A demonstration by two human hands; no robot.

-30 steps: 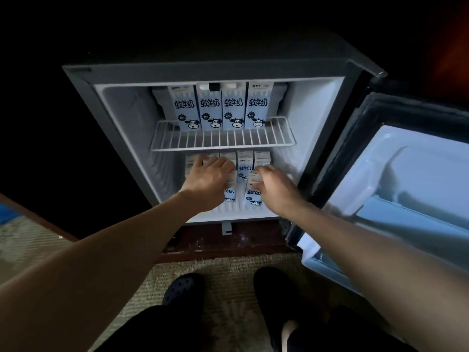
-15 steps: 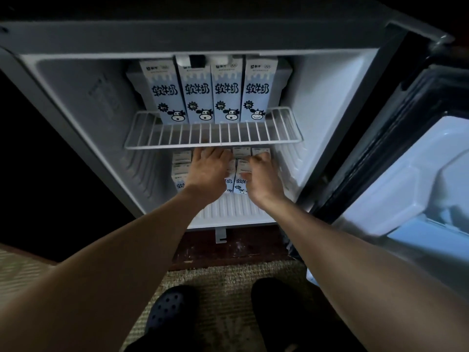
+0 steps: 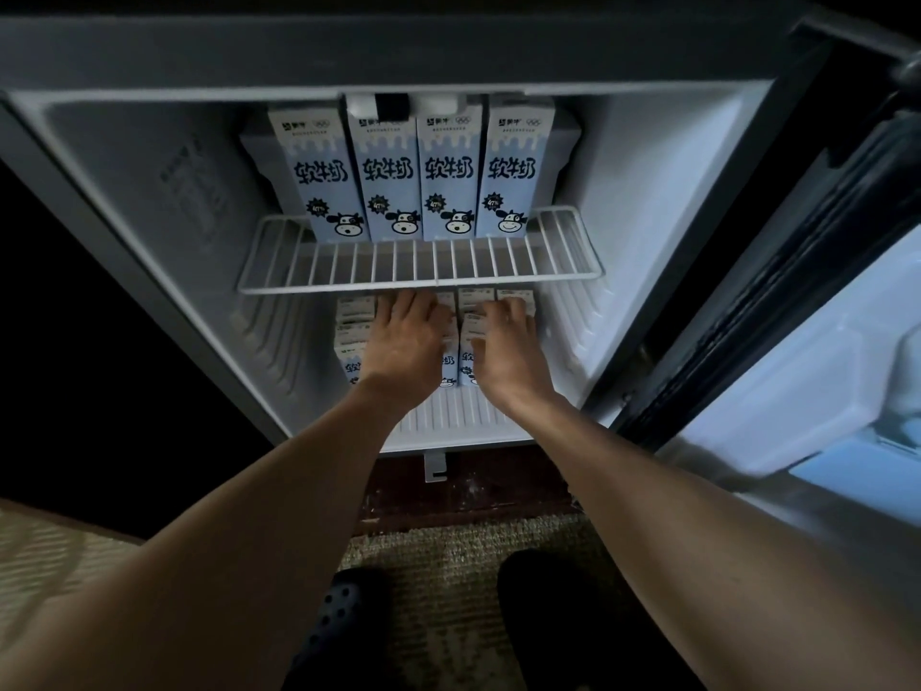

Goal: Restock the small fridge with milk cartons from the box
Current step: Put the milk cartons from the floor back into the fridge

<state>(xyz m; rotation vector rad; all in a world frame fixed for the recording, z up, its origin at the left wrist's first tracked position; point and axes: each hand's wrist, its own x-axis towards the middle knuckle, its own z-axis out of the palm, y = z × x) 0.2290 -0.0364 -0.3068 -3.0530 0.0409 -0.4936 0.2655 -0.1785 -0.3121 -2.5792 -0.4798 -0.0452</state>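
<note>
Dim light, woven rug [image 3: 448, 556], dark wooden ledge [image 3: 473, 491]

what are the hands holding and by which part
Left hand lies flat atop the lower cartons, holding nothing. Right hand curls over their tops; grip unclear.

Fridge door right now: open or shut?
Open. The fridge door is swung out to the right, its inner liner showing, and the wire shelf with milk cartons is exposed.

The top-shelf milk cartons [image 3: 448, 172] each read 软牛奶 in dark characters, with a starburst badge [image 3: 436, 204] seemingly saying 47%.
</note>
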